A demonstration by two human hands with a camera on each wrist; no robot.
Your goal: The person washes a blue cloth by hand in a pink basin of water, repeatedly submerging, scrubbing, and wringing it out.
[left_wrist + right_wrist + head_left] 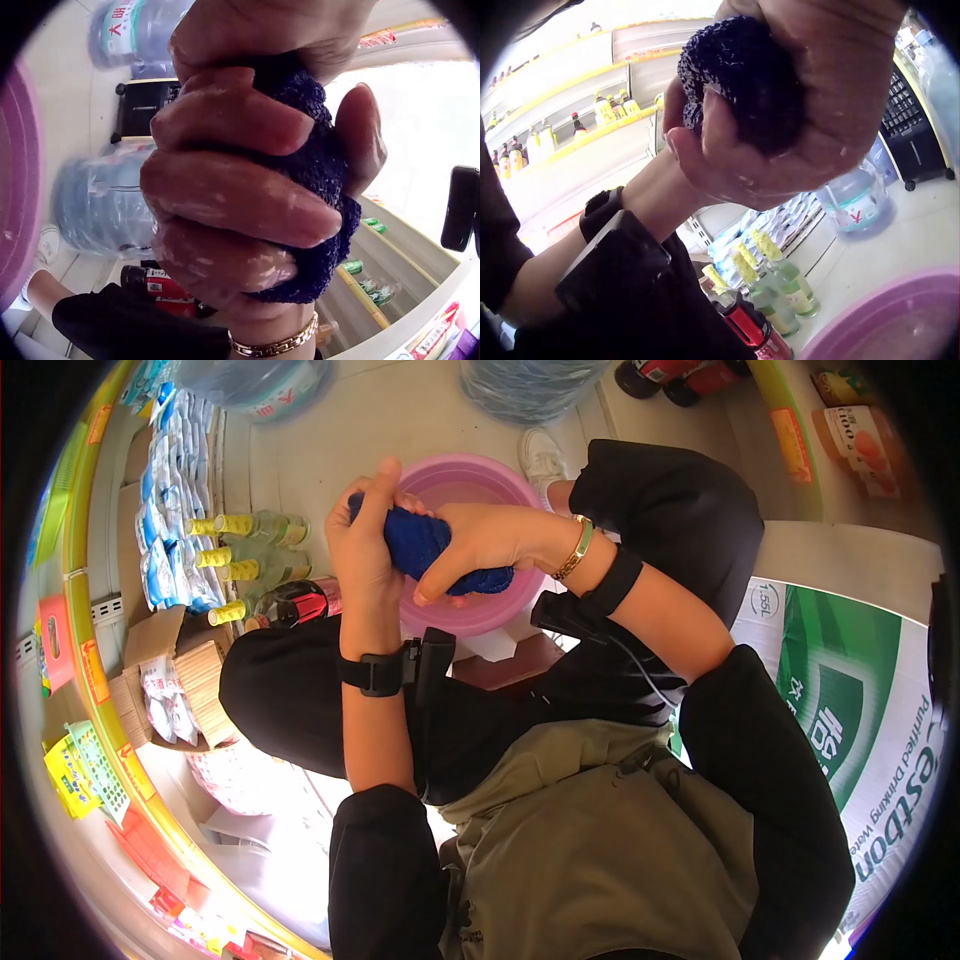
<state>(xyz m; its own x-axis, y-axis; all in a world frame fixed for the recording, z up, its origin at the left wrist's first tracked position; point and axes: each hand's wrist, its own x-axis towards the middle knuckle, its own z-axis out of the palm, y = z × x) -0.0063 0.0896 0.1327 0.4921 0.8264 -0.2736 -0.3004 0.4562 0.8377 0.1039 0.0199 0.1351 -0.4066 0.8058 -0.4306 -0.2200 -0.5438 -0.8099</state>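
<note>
A wadded dark blue cloth [415, 543] is squeezed between both hands above a pink basin [500, 618]. My left hand [362, 545] grips its left end, thumb uppermost. Wrapped around the other end is my right hand [490, 540], with a gold bracelet at its wrist. In the left wrist view, wet, shiny fingers curl over the cloth [322, 142], and its rough, looped texture shows. From the right wrist, the bunched end of the cloth [739, 82] bulges out between the hands. Palms hide much of it.
Green-glass bottles [265, 565] with yellow caps and a row of white-blue packets [175, 490] line the left side. Large water jugs [530, 385] stand beyond the basin. A Westbon water carton [850, 710] is at the right; a white shoe [543, 457] is near the basin.
</note>
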